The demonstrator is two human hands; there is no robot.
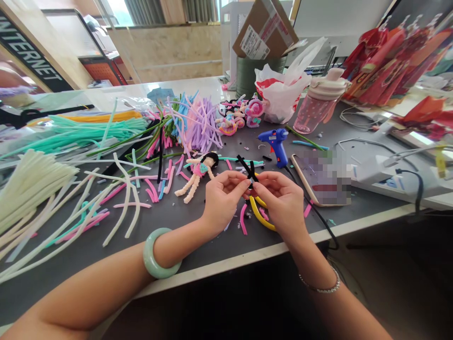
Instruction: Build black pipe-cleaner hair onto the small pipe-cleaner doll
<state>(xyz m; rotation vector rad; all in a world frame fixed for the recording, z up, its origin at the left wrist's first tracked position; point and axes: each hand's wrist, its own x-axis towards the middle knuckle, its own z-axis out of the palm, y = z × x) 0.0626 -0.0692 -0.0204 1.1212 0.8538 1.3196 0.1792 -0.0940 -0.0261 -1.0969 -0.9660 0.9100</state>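
Both my hands meet over the front of the grey table, fingers pinched on crossed black pipe cleaners (pixel 250 171). My left hand (pixel 225 200), with a pale green bangle at its wrist, grips them from the left. From the right, my right hand (pixel 281 203) grips them too; their lower part is hidden by my fingers. A pipe-cleaner doll (pixel 198 175) with black hair and a pink top lies just left of my hands. Yellow-handled scissors (pixel 261 216) lie partly beneath my right hand. Behind it rests a blue glue gun (pixel 278 145).
Bundles of cream (pixel 38 182), turquoise (pixel 102 130) and purple pipe cleaners (pixel 203 125) cover the left and back. A phone (pixel 314 182), a pink bottle (pixel 316 104), a plastic bag (pixel 281 92) and a power strip (pixel 375 167) stand or lie to the right. Cut pieces are scattered about.
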